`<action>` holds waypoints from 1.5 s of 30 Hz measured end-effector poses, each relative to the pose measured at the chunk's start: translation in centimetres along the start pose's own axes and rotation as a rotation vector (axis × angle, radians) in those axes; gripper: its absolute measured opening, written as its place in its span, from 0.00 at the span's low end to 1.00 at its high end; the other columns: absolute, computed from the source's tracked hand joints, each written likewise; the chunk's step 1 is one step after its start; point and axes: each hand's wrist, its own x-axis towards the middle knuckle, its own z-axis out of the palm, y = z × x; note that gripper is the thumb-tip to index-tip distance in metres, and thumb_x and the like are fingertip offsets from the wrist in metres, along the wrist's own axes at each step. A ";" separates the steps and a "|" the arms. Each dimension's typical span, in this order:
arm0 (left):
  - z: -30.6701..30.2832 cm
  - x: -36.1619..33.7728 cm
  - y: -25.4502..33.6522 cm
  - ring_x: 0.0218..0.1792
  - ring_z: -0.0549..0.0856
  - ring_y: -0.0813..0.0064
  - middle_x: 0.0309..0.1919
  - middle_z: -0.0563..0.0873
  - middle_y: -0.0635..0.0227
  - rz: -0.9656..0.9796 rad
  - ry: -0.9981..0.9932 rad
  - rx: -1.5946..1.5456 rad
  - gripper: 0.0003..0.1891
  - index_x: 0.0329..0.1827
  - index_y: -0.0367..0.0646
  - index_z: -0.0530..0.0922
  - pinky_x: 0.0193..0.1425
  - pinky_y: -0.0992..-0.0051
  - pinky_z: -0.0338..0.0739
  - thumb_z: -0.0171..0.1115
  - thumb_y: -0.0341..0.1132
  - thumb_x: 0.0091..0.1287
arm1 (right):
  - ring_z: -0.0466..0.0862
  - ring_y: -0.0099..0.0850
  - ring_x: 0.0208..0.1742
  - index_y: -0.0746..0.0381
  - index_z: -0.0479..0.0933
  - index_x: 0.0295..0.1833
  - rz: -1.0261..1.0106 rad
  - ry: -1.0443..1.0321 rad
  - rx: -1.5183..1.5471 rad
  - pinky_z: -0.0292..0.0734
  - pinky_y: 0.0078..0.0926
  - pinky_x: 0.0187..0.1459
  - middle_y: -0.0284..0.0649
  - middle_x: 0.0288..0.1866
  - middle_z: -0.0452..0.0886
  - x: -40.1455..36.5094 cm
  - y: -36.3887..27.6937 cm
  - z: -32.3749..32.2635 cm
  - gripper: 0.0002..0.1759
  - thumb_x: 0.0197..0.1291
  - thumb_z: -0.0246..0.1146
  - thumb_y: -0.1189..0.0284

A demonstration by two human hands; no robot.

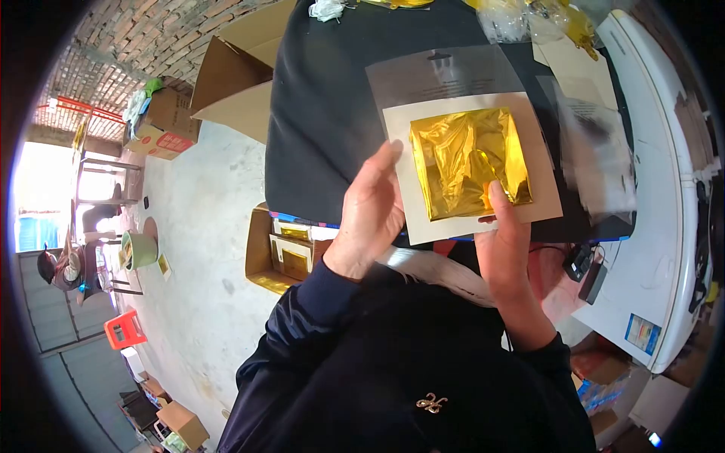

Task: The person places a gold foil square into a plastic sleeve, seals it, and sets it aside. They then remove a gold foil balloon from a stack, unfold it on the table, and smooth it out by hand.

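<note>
A square gold foil packet (470,162) lies flat on a white card (445,230), its surface creased and shiny. Behind the card's top edge shows a clear plastic bag (442,75) with a hang hole. My left hand (371,200) grips the left edge of bag and card, thumb at the side and fingers hidden behind. With its thumb pressed on the lower right of the foil, my right hand (504,241) pinches the card from below; its other fingers are hidden underneath.
The table has a black cloth (321,128). More clear bags (596,151) lie at its right, beside a white appliance (642,249). A cardboard box (260,253) with cards and gold packets stands at lower left. A person (72,264) sits far left.
</note>
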 end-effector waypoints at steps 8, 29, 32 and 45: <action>1.0 -0.8 0.2 0.73 0.79 0.65 0.75 0.75 0.57 -0.073 -0.051 0.068 0.27 0.83 0.35 0.62 0.77 0.63 0.76 0.50 0.34 0.83 | 0.80 0.35 0.67 0.65 0.75 0.70 0.000 0.069 -0.024 0.80 0.35 0.67 0.45 0.71 0.76 0.7 -0.9 1.5 0.19 0.77 0.62 0.79; -1.6 -1.0 -0.4 0.41 0.84 0.90 0.47 0.89 0.75 -0.056 0.091 0.570 0.18 0.69 0.35 0.78 0.46 0.85 0.79 0.60 0.32 0.81 | 0.84 0.32 0.60 0.69 0.71 0.71 0.107 -0.117 -0.403 0.81 0.30 0.54 0.42 0.62 0.82 0.9 -1.1 -0.6 0.25 0.84 0.57 0.60; -1.8 -0.6 -0.1 0.33 0.77 0.93 0.37 0.86 0.80 -0.111 0.118 0.644 0.16 0.66 0.34 0.79 0.36 0.85 0.71 0.61 0.31 0.80 | 0.87 0.30 0.49 0.68 0.76 0.61 0.471 -0.060 0.110 0.85 0.29 0.47 0.44 0.51 0.84 0.3 -2.6 -0.5 0.18 0.82 0.58 0.63; -2.6 -4.4 2.7 0.62 0.81 0.55 0.55 0.84 0.56 0.638 0.197 1.945 0.20 0.61 0.39 0.84 0.64 0.60 0.75 0.71 0.30 0.66 | 0.86 0.35 0.51 0.66 0.82 0.52 -0.227 -0.320 -1.061 0.82 0.31 0.54 0.43 0.49 0.87 0.6 -7.2 -2.6 0.06 0.75 0.62 0.77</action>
